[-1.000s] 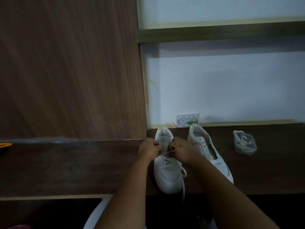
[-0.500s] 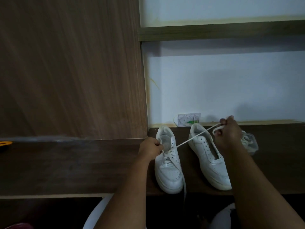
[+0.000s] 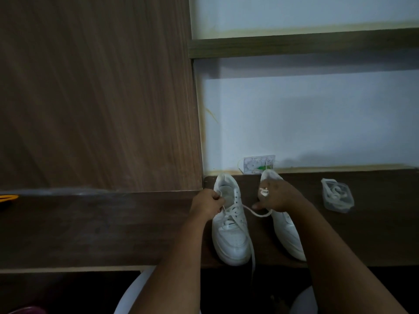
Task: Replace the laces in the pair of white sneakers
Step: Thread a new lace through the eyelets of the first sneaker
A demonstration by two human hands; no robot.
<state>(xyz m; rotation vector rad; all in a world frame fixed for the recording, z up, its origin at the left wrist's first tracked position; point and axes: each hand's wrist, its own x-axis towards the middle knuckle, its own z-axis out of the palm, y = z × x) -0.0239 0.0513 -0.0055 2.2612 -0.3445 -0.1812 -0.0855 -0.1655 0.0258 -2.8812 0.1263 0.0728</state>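
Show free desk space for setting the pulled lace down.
Bare desk left of the left sneaker, and between the right sneaker and the plastic container. Crowded between the sneakers: both hands and the lace.

Two sneakers stand side by side on the desk (image 3: 95,227), toes toward 6 o'clock: the left sneaker (image 3: 230,234) and, at its 3 o'clock, the right sneaker (image 3: 286,234). A lace (image 3: 256,211) spans between them. A container (image 3: 337,197) lies well apart at 3 o'clock of both. A wall socket (image 3: 258,164) sits behind, at 12 o'clock.
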